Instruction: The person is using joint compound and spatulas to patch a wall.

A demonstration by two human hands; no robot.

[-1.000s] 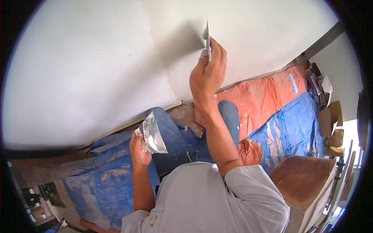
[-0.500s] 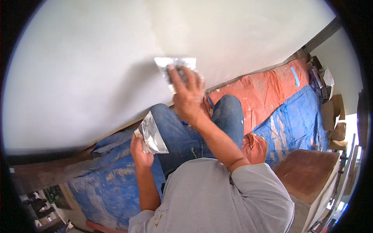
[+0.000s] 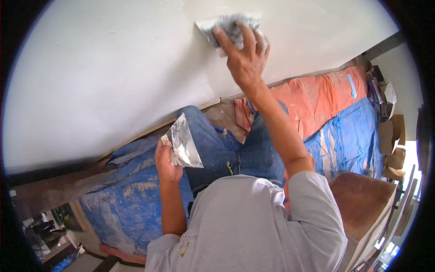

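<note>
My right hand [image 3: 247,56] is stretched up to the white wall [image 3: 122,72] and grips a wide metal putty knife [image 3: 230,31]. Its fingers are spread over the back of the smeared blade, whose broad far edge lies at the wall. Lower down by my left knee, my left hand [image 3: 167,162] holds a second putty knife [image 3: 183,144]. That blade is shiny, flares outward and has pale smears; the fingers close round its narrow end. The handles of both knives are mostly hidden by my hands.
Blue sheeting [image 3: 131,204] with dried pale smears and an orange sheet [image 3: 312,102] cover the floor along the wall. A brown-topped box [image 3: 362,195] stands at my right. Cardboard pieces [image 3: 393,136] lie farther right. My bent knees [image 3: 199,131] are close to the wall.
My right hand has slid its putty knife up the wall and slightly right, straightening the arm. My left hand and its putty knife have risen a little.
</note>
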